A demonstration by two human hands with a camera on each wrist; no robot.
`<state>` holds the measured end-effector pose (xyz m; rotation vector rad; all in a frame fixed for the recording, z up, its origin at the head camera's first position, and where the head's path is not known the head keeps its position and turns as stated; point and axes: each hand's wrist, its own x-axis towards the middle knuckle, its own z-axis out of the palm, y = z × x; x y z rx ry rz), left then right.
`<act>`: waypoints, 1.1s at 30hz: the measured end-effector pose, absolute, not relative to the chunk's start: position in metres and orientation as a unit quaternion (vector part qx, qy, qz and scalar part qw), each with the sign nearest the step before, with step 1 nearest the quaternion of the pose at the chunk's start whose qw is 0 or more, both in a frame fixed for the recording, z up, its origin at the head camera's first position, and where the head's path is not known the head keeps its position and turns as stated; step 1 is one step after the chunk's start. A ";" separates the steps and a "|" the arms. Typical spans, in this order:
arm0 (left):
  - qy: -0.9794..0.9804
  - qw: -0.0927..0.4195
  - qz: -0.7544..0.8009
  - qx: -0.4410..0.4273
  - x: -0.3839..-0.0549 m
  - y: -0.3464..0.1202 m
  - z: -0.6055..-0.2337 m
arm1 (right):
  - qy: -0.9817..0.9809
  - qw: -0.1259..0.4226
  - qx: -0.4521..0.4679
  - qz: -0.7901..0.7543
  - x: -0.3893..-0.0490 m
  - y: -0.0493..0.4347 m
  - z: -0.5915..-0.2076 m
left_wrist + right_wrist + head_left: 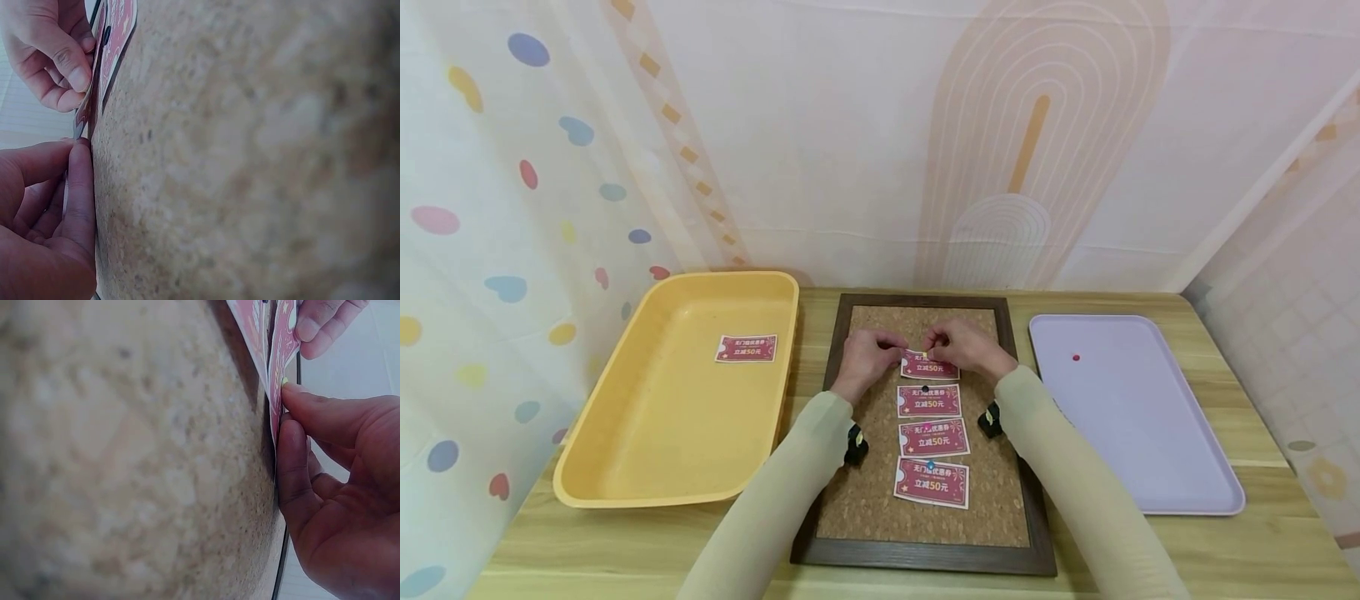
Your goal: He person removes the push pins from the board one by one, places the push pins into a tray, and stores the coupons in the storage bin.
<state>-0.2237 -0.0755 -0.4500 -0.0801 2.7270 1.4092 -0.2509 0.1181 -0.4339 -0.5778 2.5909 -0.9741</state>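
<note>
At the left of the desk (1247,550) lies a yellow plastic tray (677,417), its raised walls keeping one loose red coupon (746,348) contained near the right side. Next comes a cork board (925,527) in a dark wooden frame, laid flat between the trays, probably so that both are within easy reach. Over its upper part, the left hand (871,357) has its grip pinched on the left edge of the topmost coupon (936,367), which seems to steady the paper against sliding or turning. That coupon sits above a column of three others, each with one pushpin near its top edge: a black pushpin (925,388), a pink pushpin (926,428) and a blue pushpin (931,465), apparently enough to hold each in place. Farther right, the right hand (962,343) has its grip pinching a yellow pushpin (925,355) at the topmost coupon's upper edge, likely for direct control of the point; whether it pierces the cork cannot be told. Rightmost is a lilac tray (1150,400), whose rim keeps a single red pushpin (1077,357) from rolling away.
</note>
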 end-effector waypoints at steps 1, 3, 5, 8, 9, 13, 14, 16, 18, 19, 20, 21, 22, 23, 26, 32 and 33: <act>0.888 0.035 0.458 -0.025 -0.224 -0.076 -0.450 | 0.905 0.156 -0.203 -0.339 -0.251 0.118 -0.434; 0.889 0.034 0.457 -0.024 -0.224 -0.076 -0.450 | 0.906 0.155 -0.205 -0.337 -0.251 0.118 -0.434; 0.887 0.036 0.459 -0.027 -0.223 -0.075 -0.450 | 0.906 0.154 -0.206 -0.335 -0.251 0.119 -0.434; 0.886 0.040 0.462 -0.031 -0.223 -0.075 -0.449 | 0.906 0.155 -0.205 -0.337 -0.252 0.119 -0.434; 0.885 0.042 0.463 -0.032 -0.223 -0.075 -0.449 | 0.905 0.156 -0.204 -0.339 -0.252 0.119 -0.434; 0.886 0.042 0.461 -0.032 -0.224 -0.075 -0.449 | 0.903 0.159 -0.201 -0.346 -0.252 0.119 -0.433; 0.886 0.041 0.461 -0.031 -0.224 -0.075 -0.449 | 0.902 0.159 -0.201 -0.347 -0.251 0.119 -0.433; 0.887 0.040 0.460 -0.030 -0.224 -0.075 -0.449 | 0.902 0.160 -0.200 -0.347 -0.251 0.119 -0.433; 0.887 0.041 0.460 -0.030 -0.223 -0.075 -0.449 | 0.902 0.161 -0.199 -0.348 -0.251 0.119 -0.433; 0.886 0.041 0.460 -0.031 -0.223 -0.075 -0.449 | 0.902 0.161 -0.199 -0.349 -0.252 0.119 -0.433; 0.886 0.041 0.461 -0.031 -0.223 -0.075 -0.449 | 0.901 0.163 -0.197 -0.350 -0.252 0.119 -0.434; 0.886 0.041 0.462 -0.032 -0.223 -0.075 -0.449 | 0.901 0.164 -0.196 -0.351 -0.252 0.119 -0.434; 0.886 0.040 0.461 -0.032 -0.223 -0.075 -0.449 | 0.900 0.165 -0.195 -0.353 -0.252 0.119 -0.435; 0.886 0.040 0.462 -0.033 -0.223 -0.074 -0.450 | 0.899 0.166 -0.194 -0.355 -0.252 0.120 -0.435; 0.886 0.039 0.460 -0.031 -0.222 -0.073 -0.450 | 0.897 0.170 -0.191 -0.360 -0.251 0.120 -0.435; 0.887 0.038 0.460 -0.029 -0.222 -0.074 -0.450 | 0.895 0.170 -0.189 -0.366 -0.250 0.121 -0.435; 0.887 0.037 0.459 -0.029 -0.222 -0.074 -0.450 | 0.895 0.170 -0.189 -0.367 -0.250 0.121 -0.434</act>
